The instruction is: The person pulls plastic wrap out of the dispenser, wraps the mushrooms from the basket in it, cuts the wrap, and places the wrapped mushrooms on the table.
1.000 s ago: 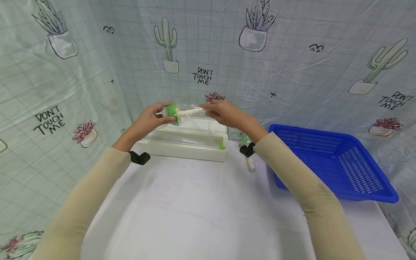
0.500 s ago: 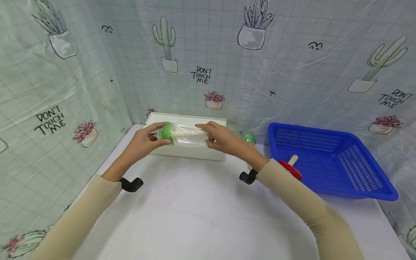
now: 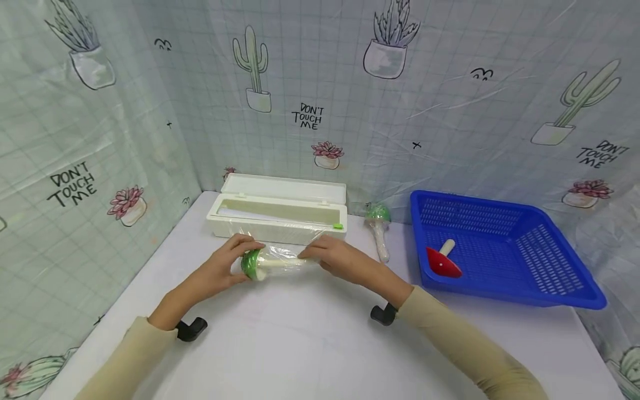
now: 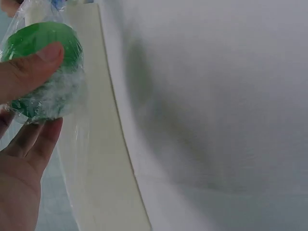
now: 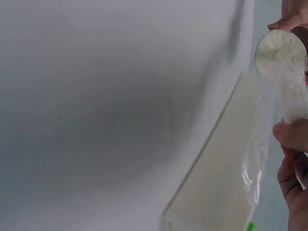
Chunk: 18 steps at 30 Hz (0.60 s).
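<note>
A toy mushroom [image 3: 251, 265] with a green cap and cream stem lies sideways between the hands, wrapped in clear cling film [image 3: 286, 253]. My left hand [image 3: 221, 270] holds the cap, thumb on one side and fingers on the other; the left wrist view shows the green cap [image 4: 45, 36] under crinkled film. At the stem end, my right hand [image 3: 341, 261] pinches the film and stem between thumb and fingers. In the right wrist view the cap's pale underside [image 5: 275, 53] faces the camera. Just behind the hands stands a white cling film dispenser [image 3: 270, 229], its lid raised.
Right of the dispenser lies another green mushroom [image 3: 378, 214] in film. A blue plastic basket [image 3: 510, 291] stands at the right, with a red mushroom [image 3: 442, 263] inside. A green slider [image 3: 338, 226] sits on the dispenser's front edge. Patterned curtains [image 3: 280, 144] enclose the table's back and left.
Both hands have come down and nearer with the toy mushroom, from over the dispenser to in front of it. The right sleeve has moved off the red mushroom, uncovering it.
</note>
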{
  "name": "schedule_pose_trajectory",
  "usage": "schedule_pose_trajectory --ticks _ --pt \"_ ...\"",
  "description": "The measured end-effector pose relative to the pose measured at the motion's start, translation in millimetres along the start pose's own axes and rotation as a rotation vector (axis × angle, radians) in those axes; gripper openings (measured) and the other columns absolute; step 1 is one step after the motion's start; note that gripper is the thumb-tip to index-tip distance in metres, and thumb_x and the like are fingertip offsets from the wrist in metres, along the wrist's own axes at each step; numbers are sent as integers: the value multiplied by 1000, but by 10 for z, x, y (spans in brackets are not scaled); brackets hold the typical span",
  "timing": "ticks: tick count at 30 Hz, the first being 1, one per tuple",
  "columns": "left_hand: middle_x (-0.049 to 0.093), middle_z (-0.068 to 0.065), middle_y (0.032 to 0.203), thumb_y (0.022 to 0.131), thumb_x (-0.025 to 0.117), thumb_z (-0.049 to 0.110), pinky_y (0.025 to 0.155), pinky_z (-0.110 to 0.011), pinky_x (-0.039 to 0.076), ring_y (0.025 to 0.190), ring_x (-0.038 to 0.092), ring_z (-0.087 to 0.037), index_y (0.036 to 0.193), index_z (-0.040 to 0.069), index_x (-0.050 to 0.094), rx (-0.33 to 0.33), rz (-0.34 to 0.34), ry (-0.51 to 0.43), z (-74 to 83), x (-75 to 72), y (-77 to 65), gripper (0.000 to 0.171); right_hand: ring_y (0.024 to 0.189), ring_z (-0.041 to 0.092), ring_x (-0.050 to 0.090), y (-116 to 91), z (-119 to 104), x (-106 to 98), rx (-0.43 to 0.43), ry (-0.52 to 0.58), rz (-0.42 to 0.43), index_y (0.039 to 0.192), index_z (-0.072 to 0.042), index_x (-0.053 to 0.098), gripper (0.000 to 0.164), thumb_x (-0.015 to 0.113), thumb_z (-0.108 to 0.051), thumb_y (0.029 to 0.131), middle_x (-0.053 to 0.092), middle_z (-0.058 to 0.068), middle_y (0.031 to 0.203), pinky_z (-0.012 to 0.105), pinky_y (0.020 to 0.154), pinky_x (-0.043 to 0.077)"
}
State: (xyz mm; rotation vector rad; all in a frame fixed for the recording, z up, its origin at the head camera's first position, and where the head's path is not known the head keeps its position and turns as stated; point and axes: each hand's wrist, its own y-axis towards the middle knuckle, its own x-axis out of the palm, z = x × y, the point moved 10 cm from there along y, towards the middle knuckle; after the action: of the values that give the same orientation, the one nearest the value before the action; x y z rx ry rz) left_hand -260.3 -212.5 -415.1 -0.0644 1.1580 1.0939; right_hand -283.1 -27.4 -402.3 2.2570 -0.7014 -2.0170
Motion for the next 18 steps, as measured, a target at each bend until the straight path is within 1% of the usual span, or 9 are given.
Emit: schedule_pose_trajectory --ticks 2,3,6,8,11,13,15,18 --pt "54 -10 131 64 91 -10 93 -37 54 121 53 -28 132 7 61 32 -58 77 43 120 -31 75 114 18 62 -41 -23 161 -14 -20 -42 125 -12 68 49 68 16 85 68 2 120 23 96 52" --pt "55 -11 132 65 90 -10 94 -42 53 121 53 -30 131 8 62 41 -86 94 54 167 -40 74 112 18 62 -60 -28 236 -14 -25 -71 126 -12 68 50 67 16 85 68 2 119 22 94 52" --pt "58 -10 137 70 89 -5 98 -47 50 125 53 -33 132 10 64 36 -163 111 61 271 -51 70 114 17 61 -107 -4 422 24 -25 -185 128 -14 66 49 68 14 87 67 1 122 23 94 52" --pt "60 -8 140 73 89 -1 100 -49 48 127 53 -33 135 11 64 18 -198 93 59 300 -42 68 116 18 61 -136 26 510 61 -8 -261 129 -15 65 48 70 10 88 66 1 125 25 95 52" --pt "59 -5 145 80 86 7 103 -48 47 129 52 -31 142 12 61 -59 -252 67 19 332 -22 67 121 20 60 -171 76 579 116 27 -331 131 -16 64 46 74 1 89 65 2 130 29 100 51" --pt "58 -4 146 83 85 14 104 -48 47 129 52 -30 144 11 58 -115 -281 55 -16 349 -8 67 122 20 59 -185 97 603 137 51 -354 132 -16 64 44 75 -6 91 64 3 131 30 101 51" --pt "58 -6 146 86 83 21 105 -48 47 129 53 -32 146 10 56 -167 -299 59 -59 356 -1 67 122 19 59 -191 107 613 146 71 -355 134 -15 63 42 75 -16 94 64 3 131 30 102 50" --pt "59 -10 145 89 79 30 105 -50 48 128 55 -33 148 7 53 -220 -319 65 -131 366 6 68 119 19 62 -168 96 588 137 88 -302 133 -10 65 38 71 -19 97 66 4 127 29 102 50"
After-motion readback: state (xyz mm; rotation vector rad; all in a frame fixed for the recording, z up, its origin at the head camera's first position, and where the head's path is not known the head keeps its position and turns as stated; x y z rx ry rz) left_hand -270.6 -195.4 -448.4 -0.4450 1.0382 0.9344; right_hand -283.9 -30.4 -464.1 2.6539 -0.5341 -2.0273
